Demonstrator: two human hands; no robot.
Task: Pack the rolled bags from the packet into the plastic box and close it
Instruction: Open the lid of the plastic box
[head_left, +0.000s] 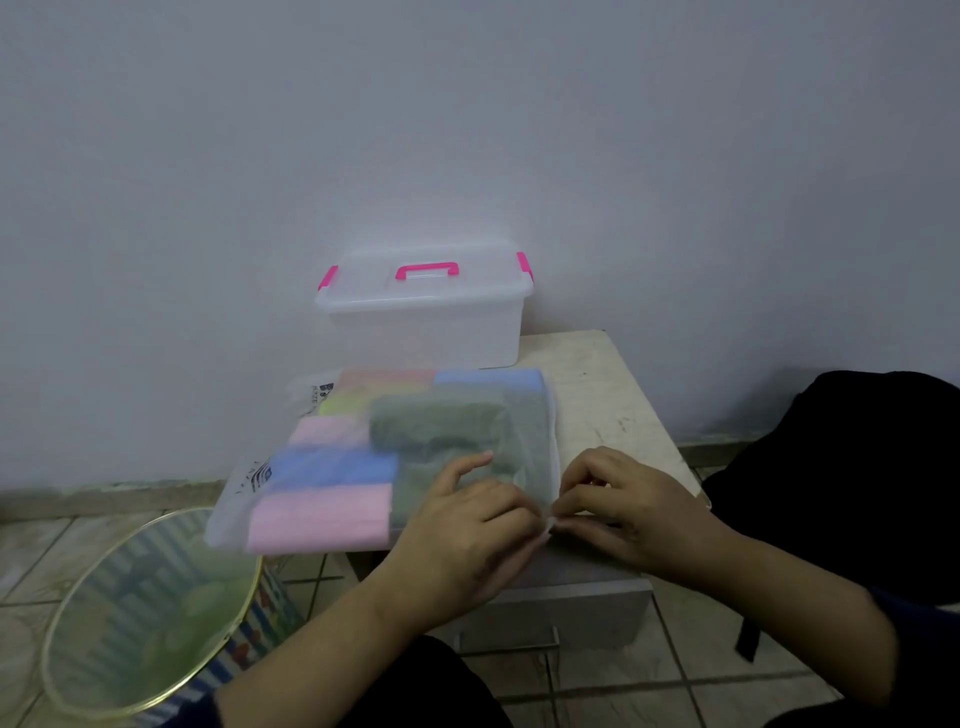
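Rolled bags (332, 467) in packet (234, 514) — box (423, 332) lidded

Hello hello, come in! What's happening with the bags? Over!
Left hand and right hand both pinching the packet edge. Rolled bags still inside. Plastic box lid on, nothing blocking it.

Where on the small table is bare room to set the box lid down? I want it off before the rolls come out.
Free: the table strip right of the packet and plastic box, back to the wall. Crowded: the left, packet overhanging; the near edge, where left hand and right hand pinch the packet.
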